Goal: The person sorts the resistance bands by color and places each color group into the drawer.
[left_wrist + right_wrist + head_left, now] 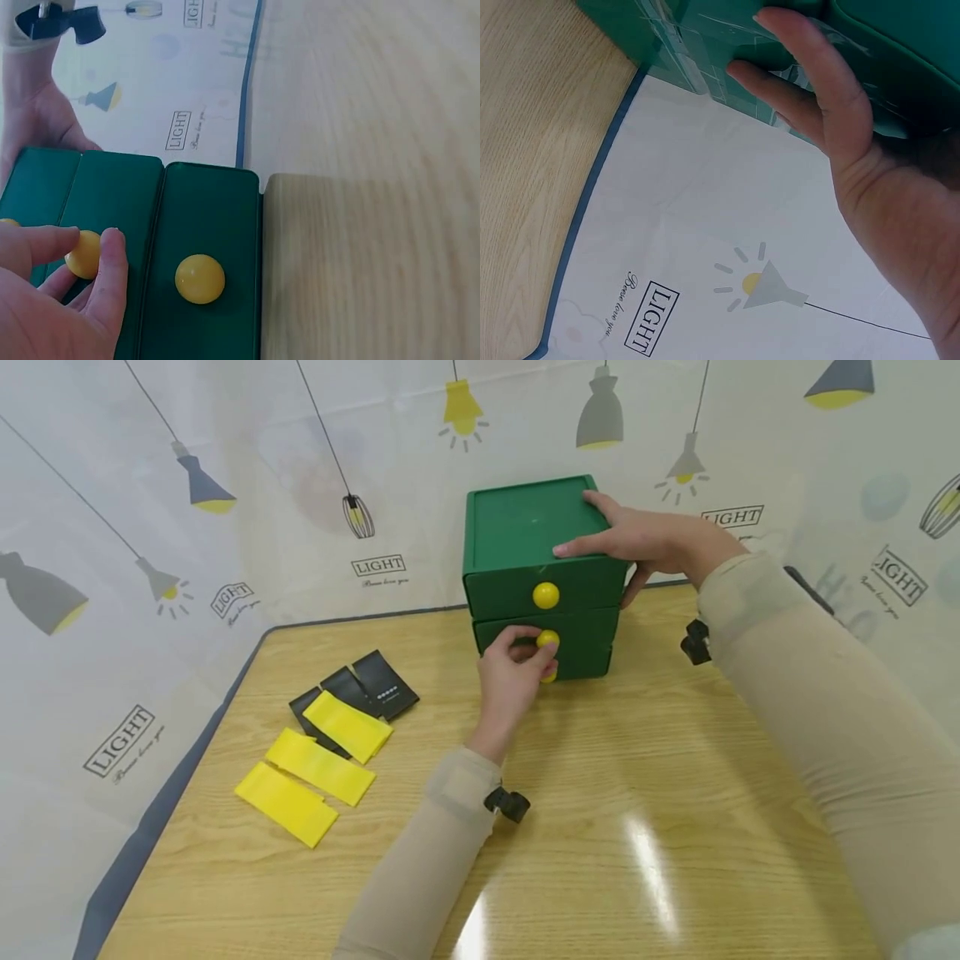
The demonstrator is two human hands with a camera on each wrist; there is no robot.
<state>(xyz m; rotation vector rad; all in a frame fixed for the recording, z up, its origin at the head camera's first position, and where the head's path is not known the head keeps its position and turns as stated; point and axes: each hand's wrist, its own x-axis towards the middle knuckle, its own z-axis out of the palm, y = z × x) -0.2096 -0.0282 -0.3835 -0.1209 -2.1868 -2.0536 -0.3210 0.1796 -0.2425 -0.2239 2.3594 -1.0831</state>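
A green drawer cabinet (536,522) stands against the printed cloth, its drawers fronted with round yellow knobs. My left hand (513,681) pinches the middle knob (84,255) between thumb and fingers. The top knob (546,595) sits just above that hand, and the bottom knob (200,279) shows whole in the left wrist view. My right hand (645,537) rests on the cabinet's top right edge, some fingers spread over the top and others down its right side. In the right wrist view, the straight fingers (810,67) lie against the green side wall.
On the wooden table (660,827), left of the cabinet, lie three yellow folded strips (321,766) and three black flat packets (384,682), partly overlapping. A white cloth with lamp prints (285,452) hangs behind and along the left edge.
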